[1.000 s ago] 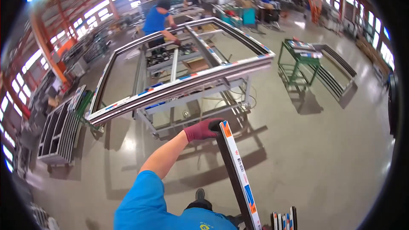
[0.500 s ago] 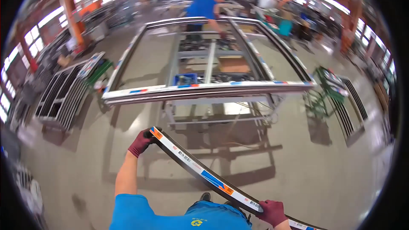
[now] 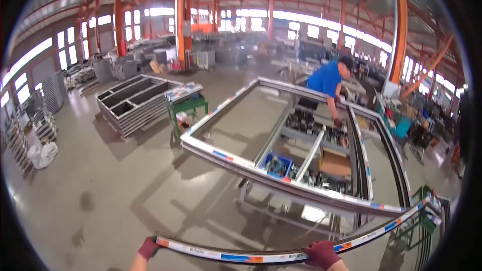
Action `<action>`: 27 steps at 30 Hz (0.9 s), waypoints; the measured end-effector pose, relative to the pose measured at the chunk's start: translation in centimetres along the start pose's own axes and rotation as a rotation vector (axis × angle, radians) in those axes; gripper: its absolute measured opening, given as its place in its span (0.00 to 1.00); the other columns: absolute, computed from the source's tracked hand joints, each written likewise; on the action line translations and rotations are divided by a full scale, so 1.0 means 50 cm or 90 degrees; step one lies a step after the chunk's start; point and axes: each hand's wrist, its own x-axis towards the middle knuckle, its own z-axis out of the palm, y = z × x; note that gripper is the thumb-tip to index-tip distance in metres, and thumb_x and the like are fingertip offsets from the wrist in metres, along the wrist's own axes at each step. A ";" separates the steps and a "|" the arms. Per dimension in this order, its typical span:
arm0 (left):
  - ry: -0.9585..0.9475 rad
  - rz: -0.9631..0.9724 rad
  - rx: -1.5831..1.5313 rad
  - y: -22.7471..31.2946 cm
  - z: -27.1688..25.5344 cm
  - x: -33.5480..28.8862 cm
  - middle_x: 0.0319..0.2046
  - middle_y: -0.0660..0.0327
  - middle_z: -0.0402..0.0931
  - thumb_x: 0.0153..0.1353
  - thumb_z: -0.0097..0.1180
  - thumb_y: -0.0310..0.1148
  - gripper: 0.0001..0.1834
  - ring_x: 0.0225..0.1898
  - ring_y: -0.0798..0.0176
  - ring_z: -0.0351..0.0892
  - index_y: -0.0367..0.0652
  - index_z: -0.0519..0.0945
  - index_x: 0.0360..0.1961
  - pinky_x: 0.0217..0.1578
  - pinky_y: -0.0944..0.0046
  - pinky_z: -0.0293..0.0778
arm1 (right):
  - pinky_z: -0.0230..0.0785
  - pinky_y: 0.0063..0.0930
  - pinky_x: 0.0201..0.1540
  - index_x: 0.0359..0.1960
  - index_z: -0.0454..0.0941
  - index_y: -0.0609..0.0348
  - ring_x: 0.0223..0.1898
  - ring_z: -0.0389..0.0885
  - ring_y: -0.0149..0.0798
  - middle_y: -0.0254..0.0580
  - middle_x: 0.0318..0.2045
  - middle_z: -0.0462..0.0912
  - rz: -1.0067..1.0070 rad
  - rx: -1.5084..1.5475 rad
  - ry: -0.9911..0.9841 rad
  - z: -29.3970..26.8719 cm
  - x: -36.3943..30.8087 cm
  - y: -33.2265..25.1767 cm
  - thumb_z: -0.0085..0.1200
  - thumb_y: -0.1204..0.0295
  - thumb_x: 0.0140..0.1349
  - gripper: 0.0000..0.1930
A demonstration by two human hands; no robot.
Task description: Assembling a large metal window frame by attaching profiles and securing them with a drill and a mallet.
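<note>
A long window-frame profile (image 3: 240, 258), dark with white film printed in blue and orange, spans the bottom of the view and curves up at the right. My left hand (image 3: 148, 248), in a maroon glove, is closed around its left end. Farther along the bar, my right hand (image 3: 322, 255) grips it from above in a matching glove. Beyond it, a large window frame (image 3: 236, 163) with inner bars lies on a metal work table (image 3: 281, 220). The bar's right part passes in front of the frame's near right corner; whether they touch, I cannot tell.
A co-worker (image 3: 323, 81) in a blue shirt reaches inside the large frame. Below it are a blue bin (image 3: 277, 164), a cardboard box (image 3: 335, 162) and hardware. Left stand a green stand (image 3: 190, 106) and stacked frames (image 3: 133, 115). Another green stand (image 3: 427, 216) is at right.
The view has swung left and up, so the large frame sits farther right. The profile, slanted down to the right before, now runs nearly level between my hands. Both hands keep their hold.
</note>
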 end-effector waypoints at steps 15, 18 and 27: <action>0.118 -0.108 -0.118 0.326 0.499 -0.031 0.39 0.57 0.89 0.54 0.71 0.24 0.18 0.42 0.63 0.87 0.38 0.87 0.48 0.48 0.60 0.82 | 0.77 0.46 0.51 0.43 0.87 0.43 0.48 0.86 0.50 0.39 0.42 0.86 -0.107 -0.117 -0.012 0.102 0.484 0.585 0.71 0.53 0.43 0.24; 0.125 -0.124 -0.376 0.370 0.549 0.012 0.41 0.58 0.89 0.60 0.67 0.24 0.15 0.41 0.66 0.87 0.35 0.87 0.49 0.48 0.62 0.82 | 0.77 0.48 0.53 0.46 0.86 0.45 0.52 0.84 0.49 0.40 0.45 0.85 -0.077 -0.094 -0.066 0.102 0.544 0.649 0.71 0.56 0.41 0.26; -0.029 -0.092 -0.343 0.448 0.507 0.158 0.38 0.58 0.87 0.58 0.67 0.22 0.21 0.40 0.64 0.86 0.39 0.83 0.54 0.41 0.61 0.83 | 0.70 0.47 0.62 0.47 0.86 0.45 0.57 0.81 0.50 0.42 0.51 0.84 0.147 -0.053 0.081 0.161 0.572 0.667 0.68 0.69 0.39 0.26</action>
